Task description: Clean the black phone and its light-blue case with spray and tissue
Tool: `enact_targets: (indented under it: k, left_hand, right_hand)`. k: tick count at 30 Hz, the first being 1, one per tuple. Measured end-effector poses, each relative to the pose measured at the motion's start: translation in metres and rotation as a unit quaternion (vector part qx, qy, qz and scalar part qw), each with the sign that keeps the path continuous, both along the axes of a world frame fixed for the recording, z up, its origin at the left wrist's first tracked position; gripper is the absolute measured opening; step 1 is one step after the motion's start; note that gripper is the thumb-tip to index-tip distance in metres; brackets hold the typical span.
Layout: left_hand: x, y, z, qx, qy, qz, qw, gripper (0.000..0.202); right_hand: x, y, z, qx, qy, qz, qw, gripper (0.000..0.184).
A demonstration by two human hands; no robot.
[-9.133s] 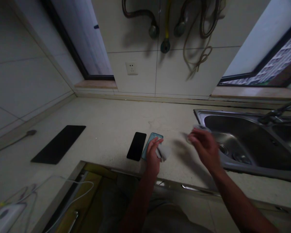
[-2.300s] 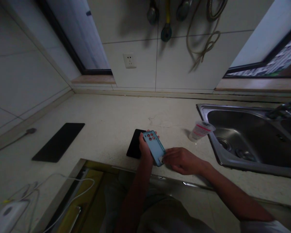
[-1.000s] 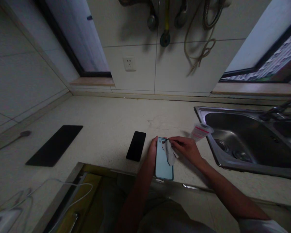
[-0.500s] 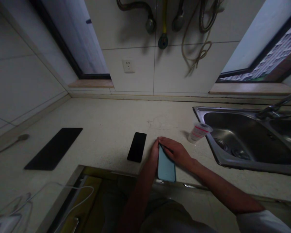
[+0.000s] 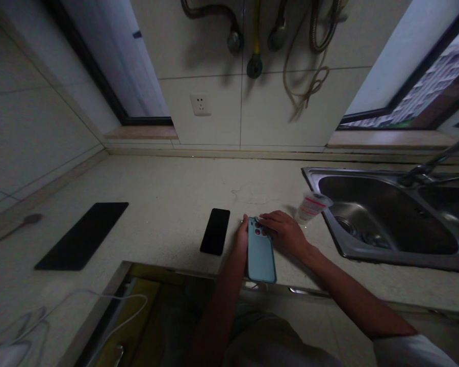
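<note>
A light blue phone case [image 5: 260,255] with camera holes at its far end is held over the counter's front edge. My left hand [image 5: 240,239] grips its left side. My right hand [image 5: 283,232] is closed at the case's top right corner, fingers pressed near the camera holes; a white wipe seen earlier is hidden, so I cannot tell if it is under those fingers. A black phone [image 5: 215,237] lies flat on the counter just left of my left hand.
A small plastic cup [image 5: 310,206] with a red label stands beside the steel sink [image 5: 386,219] at the right. A black mat [image 5: 83,234] lies at the left. A white cable [image 5: 110,311] trails at the lower left. Hoses hang on the tiled wall [image 5: 214,122].
The case has turned so its back with the camera holes faces up. My right hand moved from on top of the case to its upper right corner. The white wipe is out of sight.
</note>
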State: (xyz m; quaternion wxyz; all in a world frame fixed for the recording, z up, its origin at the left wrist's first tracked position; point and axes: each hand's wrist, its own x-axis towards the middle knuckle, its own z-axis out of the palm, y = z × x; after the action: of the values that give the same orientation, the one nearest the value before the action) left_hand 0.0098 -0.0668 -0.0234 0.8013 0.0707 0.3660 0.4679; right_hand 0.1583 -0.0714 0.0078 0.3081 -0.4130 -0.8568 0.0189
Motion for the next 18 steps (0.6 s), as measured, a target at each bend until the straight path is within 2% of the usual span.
enact_targets:
  k: [2,7,10,14,18]
  left_hand:
    - [-0.001,0.000,0.006,-0.016,-0.004,-0.025,1.000,0.041]
    - [-0.006,0.002,0.013,-0.006,-0.028,0.010,1.000,0.042]
    - [-0.007,0.002,0.014,-0.008,-0.039,0.010,0.999,0.042]
    - [-0.003,0.001,0.016,-0.015,-0.052,-0.014,0.998,0.041]
    - [0.000,-0.001,0.015,-0.031,-0.053,-0.036,0.997,0.044]
  right_hand:
    - [0.007,0.001,-0.002,-0.008,0.014,-0.010,1.000,0.025]
    - [0.021,-0.001,-0.003,-0.014,0.050,-0.043,0.998,0.025]
    - [0.024,-0.004,0.000,-0.008,0.080,-0.045,0.996,0.023]
    - [0.017,-0.008,0.005,-0.018,0.119,-0.032,0.992,0.023]
    - [-0.005,-0.011,0.008,-0.049,0.125,-0.001,0.991,0.022]
